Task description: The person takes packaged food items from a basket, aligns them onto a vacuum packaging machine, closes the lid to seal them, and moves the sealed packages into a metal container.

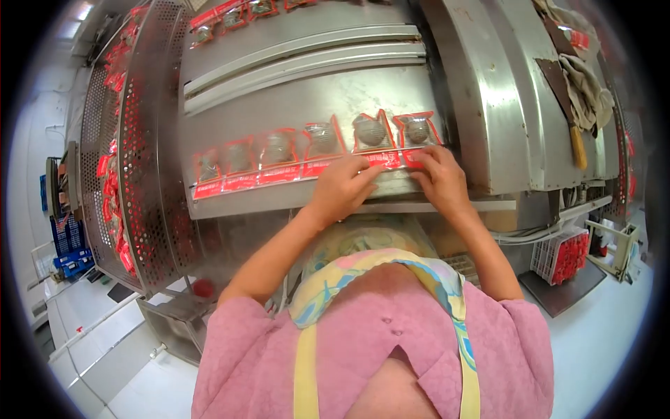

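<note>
A row of clear plastic pouches with red edges lies on a steel machine bed, each holding a dark roundish item. My right hand [445, 180] pinches the red lower end of the rightmost pouch [417, 130] between thumb and fingers. Fingers bent together, my left hand [342, 187] is at the red end of the neighbouring pouch [370, 131]. A thin bar crosses the pouches just above their red ends. Farther left in the same row lie another pouch [322, 140] and a wider pouch [278, 148].
Behind the row run two metal bars [307, 63], with more pouches [262, 8] beyond. A perforated metal bin [150, 140] holding red packets stands left. At right are a steel housing [499, 105], a hanging cloth [586, 91] and a white crate [555, 255] of red packets.
</note>
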